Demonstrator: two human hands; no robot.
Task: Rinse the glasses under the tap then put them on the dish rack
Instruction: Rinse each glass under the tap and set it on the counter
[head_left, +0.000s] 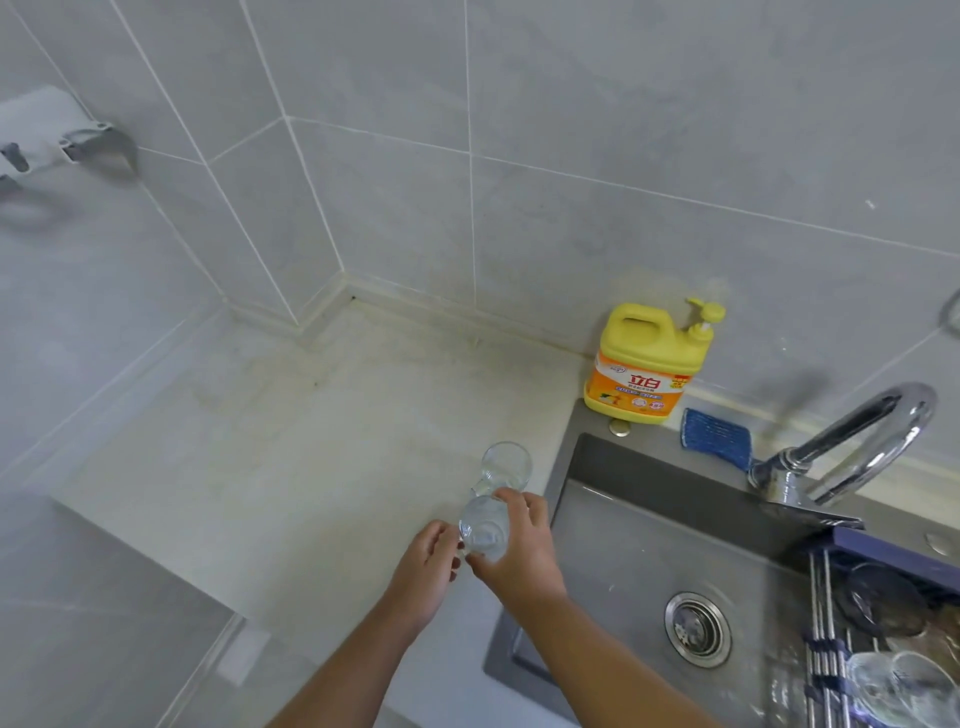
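right hand clamped a clear glass at lower centre, left hand loosely curled beside it; best carried level to the tap.

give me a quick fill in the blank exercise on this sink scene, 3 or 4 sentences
1. The right hand grips a clear drinking glass above the pale ____, left of the grey steel sink.
2. The yellow detergent bottle has a ____ dispenser on top.
3. The folded blue cloth lies between that bottle and the curved chrome ____.
4. No ____ runs from the tap.

Missing words: countertop; pump; tap; water
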